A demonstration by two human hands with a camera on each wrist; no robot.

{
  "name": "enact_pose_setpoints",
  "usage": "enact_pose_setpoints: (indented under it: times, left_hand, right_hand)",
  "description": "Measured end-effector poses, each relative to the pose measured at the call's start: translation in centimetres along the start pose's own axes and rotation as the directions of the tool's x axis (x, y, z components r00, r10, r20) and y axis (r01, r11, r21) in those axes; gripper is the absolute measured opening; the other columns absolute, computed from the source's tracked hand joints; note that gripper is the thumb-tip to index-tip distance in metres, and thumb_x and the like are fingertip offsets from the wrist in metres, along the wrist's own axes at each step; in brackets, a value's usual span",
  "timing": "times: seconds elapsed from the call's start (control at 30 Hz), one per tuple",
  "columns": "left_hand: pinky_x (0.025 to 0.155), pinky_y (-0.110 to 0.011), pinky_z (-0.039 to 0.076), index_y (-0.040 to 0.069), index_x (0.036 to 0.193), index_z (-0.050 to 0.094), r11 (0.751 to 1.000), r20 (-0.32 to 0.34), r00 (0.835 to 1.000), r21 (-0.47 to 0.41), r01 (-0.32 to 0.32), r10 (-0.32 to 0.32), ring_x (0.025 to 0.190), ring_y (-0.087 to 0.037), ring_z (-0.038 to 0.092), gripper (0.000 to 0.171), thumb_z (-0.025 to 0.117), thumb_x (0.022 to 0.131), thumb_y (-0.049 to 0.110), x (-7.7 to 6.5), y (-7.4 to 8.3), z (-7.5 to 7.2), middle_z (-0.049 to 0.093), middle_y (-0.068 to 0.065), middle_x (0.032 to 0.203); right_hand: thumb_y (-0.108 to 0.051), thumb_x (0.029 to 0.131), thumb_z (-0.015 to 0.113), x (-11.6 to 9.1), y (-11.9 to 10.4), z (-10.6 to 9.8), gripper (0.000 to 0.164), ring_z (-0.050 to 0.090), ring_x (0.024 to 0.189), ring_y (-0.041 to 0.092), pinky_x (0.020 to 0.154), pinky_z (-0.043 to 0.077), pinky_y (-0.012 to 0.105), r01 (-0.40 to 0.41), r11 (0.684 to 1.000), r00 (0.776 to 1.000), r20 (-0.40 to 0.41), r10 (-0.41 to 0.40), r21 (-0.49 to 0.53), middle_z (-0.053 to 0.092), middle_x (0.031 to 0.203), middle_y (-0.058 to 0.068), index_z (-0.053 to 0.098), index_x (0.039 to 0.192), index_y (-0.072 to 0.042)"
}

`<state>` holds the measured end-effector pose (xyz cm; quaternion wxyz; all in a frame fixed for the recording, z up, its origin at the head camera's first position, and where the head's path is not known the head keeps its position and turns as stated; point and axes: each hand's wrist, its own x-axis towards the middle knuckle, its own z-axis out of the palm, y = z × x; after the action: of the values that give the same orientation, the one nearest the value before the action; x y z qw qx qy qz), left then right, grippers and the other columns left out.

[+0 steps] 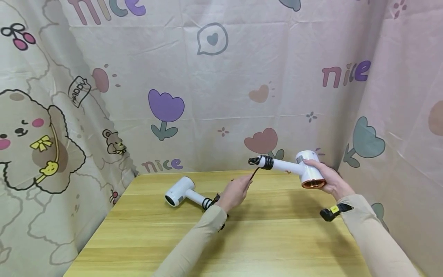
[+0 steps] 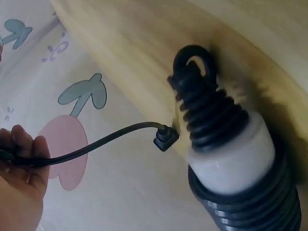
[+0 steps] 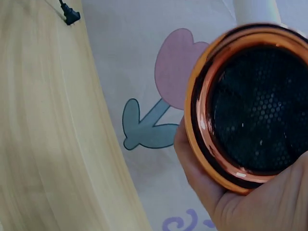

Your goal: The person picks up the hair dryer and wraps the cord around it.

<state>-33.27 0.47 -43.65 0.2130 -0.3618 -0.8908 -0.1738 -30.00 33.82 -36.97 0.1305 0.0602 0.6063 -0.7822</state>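
Observation:
My right hand (image 1: 330,181) grips a white hair dryer (image 1: 285,166) by its barrel and holds it above the table, handle pointing left. Its copper-coloured rim (image 3: 199,120) and dark mesh face the right wrist camera. Black cord (image 1: 267,163) is wound in tight coils around the end of the handle. Beside that end, my left hand (image 1: 237,192) holds a length of loose cord (image 2: 103,139) in its curled fingers. A black plug (image 2: 166,138) shows at the far end of this length in the left wrist view.
A second white hair dryer (image 1: 180,191) lies on the wooden table (image 1: 145,231) at the left, black cord around its handle, partly behind my left wrist. Patterned curtains (image 1: 207,115) hang behind the table and along both sides.

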Motion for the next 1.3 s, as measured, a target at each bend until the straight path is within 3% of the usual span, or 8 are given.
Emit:
enact_pose_setpoints:
  times: [0.2, 0.3, 0.43, 0.53, 0.7, 0.9, 1.2, 1.3]
  left_hand:
    - [0.077, -0.024, 0.058, 0.006, 0.139, 0.051, 0.985, 0.045, 0.999, 0.172, -0.019, 0.011, 0.089, -0.018, 0.07, 0.037, 0.049, 0.103, 0.015, -0.3, 2.0, 0.4, 0.07, -0.006, 0.112]
    - [0.073, -0.023, 0.058, 0.008, 0.138, 0.052, 0.982, 0.064, 0.998, 0.185, -0.026, 0.014, 0.085, -0.017, 0.069, 0.035, 0.045, 0.104, 0.016, -0.3, 2.8, 0.2, 0.07, -0.005, 0.109]
    - [0.083, -0.026, 0.058, 0.008, 0.137, 0.051, 0.982, 0.133, 0.991, 0.183, -0.041, 0.016, 0.097, -0.018, 0.069, 0.034, 0.04, 0.106, 0.017, -0.1, 3.7, -0.2, 0.069, -0.005, 0.118]
    - [0.091, -0.028, 0.056, 0.007, 0.138, 0.049, 0.975, 0.205, 0.979, 0.216, -0.058, 0.012, 0.106, -0.019, 0.067, 0.035, 0.037, 0.106, 0.017, 0.1, 4.0, -0.2, 0.067, -0.005, 0.125]
    - [0.091, -0.027, 0.055, 0.007, 0.139, 0.047, 0.971, 0.25, 0.968, 0.231, -0.06, 0.001, 0.107, -0.018, 0.067, 0.035, 0.038, 0.106, 0.019, 0.5, 4.2, -0.2, 0.066, -0.004, 0.127]
    - [0.073, -0.024, 0.057, 0.013, 0.116, 0.057, 0.984, 0.242, 0.97, 0.172, -0.053, 0.01, 0.085, -0.014, 0.067, 0.024, 0.038, 0.107, 0.024, 1.2, 4.1, -1.3, 0.07, 0.002, 0.102]
    - [0.058, -0.028, 0.055, 0.015, 0.093, 0.067, 0.952, 0.1, 0.986, 0.265, -0.154, 0.132, 0.07, -0.013, 0.066, 0.022, 0.054, 0.101, 0.03, 2.4, 2.7, -4.2, 0.07, 0.004, 0.082]
    - [0.056, -0.028, 0.053, 0.018, 0.093, 0.07, 0.941, 0.084, 0.982, 0.282, -0.186, 0.169, 0.068, -0.012, 0.066, 0.02, 0.059, 0.098, 0.034, 2.9, 2.3, -5.0, 0.072, 0.006, 0.084]
  right_hand:
    - [-0.043, 0.094, 0.062, 0.2, 0.3, 0.6, 0.08, 0.061, 0.094, 0.014, 0.088, 0.057, 0.034, -0.042, 0.992, 0.998, -0.036, 0.047, 0.12, 0.05, 0.113, 0.001, 0.009, 0.148, -0.016]
    - [-0.042, 0.095, 0.061, 0.2, 0.4, 0.9, 0.076, 0.06, 0.093, 0.013, 0.087, 0.057, 0.032, -0.034, 0.987, 0.998, -0.053, 0.043, 0.154, 0.05, 0.112, 0.001, 0.011, 0.145, -0.016]
    - [-0.041, 0.092, 0.066, 0.0, 0.5, 1.5, 0.071, 0.062, 0.086, 0.011, 0.082, 0.058, 0.033, 0.02, 0.992, 0.989, -0.146, -0.002, 0.125, 0.055, 0.102, -0.002, 0.022, 0.14, -0.013]
    - [-0.043, 0.089, 0.07, 0.0, 0.7, 2.1, 0.078, 0.062, 0.081, 0.009, 0.077, 0.059, 0.031, 0.074, 0.997, 0.961, -0.267, -0.066, 0.018, 0.055, 0.099, -0.002, 0.025, 0.141, -0.008]
    - [-0.053, 0.084, 0.071, 0.5, 1.2, 3.0, 0.102, 0.056, 0.093, 0.011, 0.072, 0.055, 0.022, 0.113, 0.971, 0.881, -0.431, -0.195, -0.209, 0.047, 0.125, 0.009, 0.015, 0.152, -0.001]
    - [-0.061, 0.083, 0.068, 0.7, 1.6, 3.5, 0.097, 0.054, 0.106, 0.023, 0.069, 0.053, 0.02, 0.131, 0.873, 0.793, -0.478, -0.377, -0.47, 0.046, 0.137, 0.018, 0.026, 0.15, -0.004]
    - [-0.059, 0.078, 0.074, 0.5, 1.5, 3.1, 0.089, 0.06, 0.098, 0.034, 0.062, 0.056, 0.031, 0.158, 0.65, 0.714, -0.369, -0.595, -0.743, 0.057, 0.118, 0.023, 0.041, 0.138, -0.003]
    - [-0.058, 0.078, 0.075, 0.4, 1.1, 2.6, 0.085, 0.061, 0.094, 0.036, 0.06, 0.056, 0.031, 0.167, 0.577, 0.717, -0.304, -0.628, -0.799, 0.059, 0.113, 0.023, 0.043, 0.136, -0.003]
